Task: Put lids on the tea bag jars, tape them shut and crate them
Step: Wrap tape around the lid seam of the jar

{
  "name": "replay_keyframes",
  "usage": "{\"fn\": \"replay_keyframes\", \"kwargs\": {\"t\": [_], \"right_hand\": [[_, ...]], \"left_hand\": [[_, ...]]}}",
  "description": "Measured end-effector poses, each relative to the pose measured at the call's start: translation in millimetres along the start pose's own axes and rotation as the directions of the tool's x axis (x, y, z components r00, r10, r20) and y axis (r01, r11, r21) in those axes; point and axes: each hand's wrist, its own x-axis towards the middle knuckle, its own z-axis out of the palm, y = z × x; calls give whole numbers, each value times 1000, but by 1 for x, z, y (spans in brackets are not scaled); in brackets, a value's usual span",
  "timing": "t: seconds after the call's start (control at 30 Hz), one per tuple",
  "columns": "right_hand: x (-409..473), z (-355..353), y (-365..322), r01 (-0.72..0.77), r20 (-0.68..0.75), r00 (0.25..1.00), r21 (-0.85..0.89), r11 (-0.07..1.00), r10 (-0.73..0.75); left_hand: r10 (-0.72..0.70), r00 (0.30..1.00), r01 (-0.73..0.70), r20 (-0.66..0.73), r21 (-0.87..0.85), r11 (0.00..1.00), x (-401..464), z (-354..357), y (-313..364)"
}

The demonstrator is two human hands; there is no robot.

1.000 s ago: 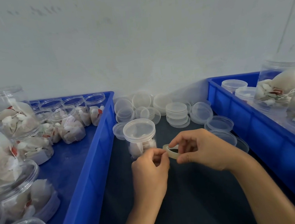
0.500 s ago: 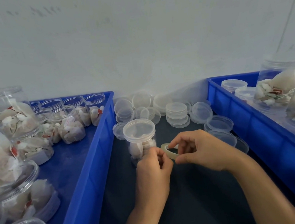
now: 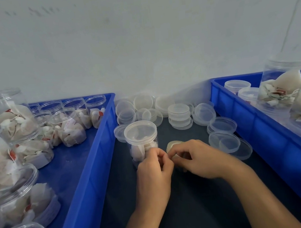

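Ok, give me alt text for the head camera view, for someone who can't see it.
Two hands work a small roll of clear tape: the right hand holds the roll, the left hand pinches at its edge, beside a lidded jar of tea bags on a dark mat. Loose lids lie behind, between two blue crates of jars.

Two blue crates: one at left, one at right. Two hands: left hand, right hand. One roll of tape. One lidded jar of tea bags on the dark mat between the crates. One stack of lids, about five high. Loose lids scattered around it: roughly a dozen, overlap preventing an exact count. Jars in either crate: too crowded and cropped to count.
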Motion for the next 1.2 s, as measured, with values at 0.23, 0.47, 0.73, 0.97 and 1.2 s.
{"fn": "replay_keyframes", "kwargs": {"t": [0.23,0.47,0.73,0.97,1.2], "right_hand": [[-1,2,-7,4,-53,999,92,996,1],[0,2,-8,1,-69,998,166,986,10],[6,8,-11,63,-257,965,67,996,-44],[5,10,-12,86,-398,913,-31,996,-91],[3,8,-18,143,-467,869,-76,987,-161]], "left_hand": [[94,994,-91,-60,49,995,0,-5,3],[126,987,-119,-97,77,990,-1,-6,3],[200,955,-189,-220,68,980,-3,-7,5],[328,770,-283,-547,168,944,3,-13,2],[144,921,-188,-362,-91,978,15,-14,-20]]}}
